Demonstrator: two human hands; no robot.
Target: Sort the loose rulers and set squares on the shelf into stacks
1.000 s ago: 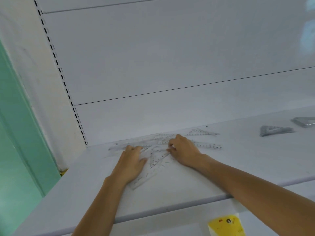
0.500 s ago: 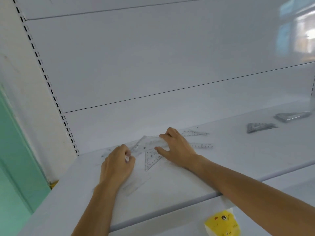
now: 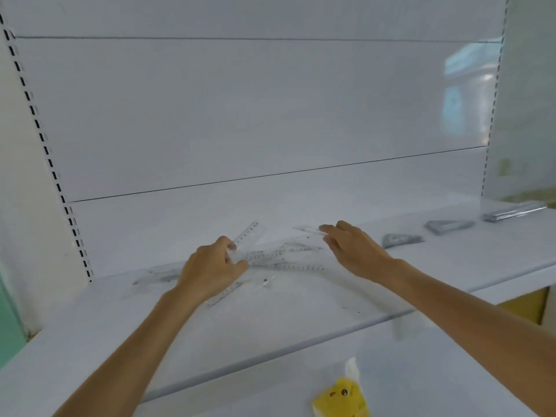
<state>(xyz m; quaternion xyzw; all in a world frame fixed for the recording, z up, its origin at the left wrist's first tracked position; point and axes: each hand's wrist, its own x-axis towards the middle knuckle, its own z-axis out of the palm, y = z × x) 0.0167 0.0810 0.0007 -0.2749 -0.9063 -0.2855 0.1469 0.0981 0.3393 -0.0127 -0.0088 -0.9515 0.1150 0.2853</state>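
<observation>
Several clear plastic rulers and set squares lie loose and overlapping (image 3: 282, 258) in the middle of the white shelf (image 3: 301, 308). My left hand (image 3: 210, 266) pinches one clear ruler (image 3: 251, 233) and tilts its far end up off the pile. My right hand (image 3: 352, 249) hovers at the pile's right side, and its fingertips hold the edge of a clear set square (image 3: 307, 230). Further right stand sorted stacks: two stacks of set squares (image 3: 401, 239) (image 3: 449, 226) and a stack of rulers (image 3: 514, 211).
The shelf's white back panel rises behind the pile, with slotted uprights (image 3: 57, 182) at the left and right. A lone clear piece (image 3: 156, 276) lies left of my left hand. Below the shelf edge sits a yellow packet (image 3: 341, 398).
The view swung right, bringing the far-right stacks in. My left hand lifted a ruler's end off the pile. My right hand rose from the pile and moved right with a set square.
</observation>
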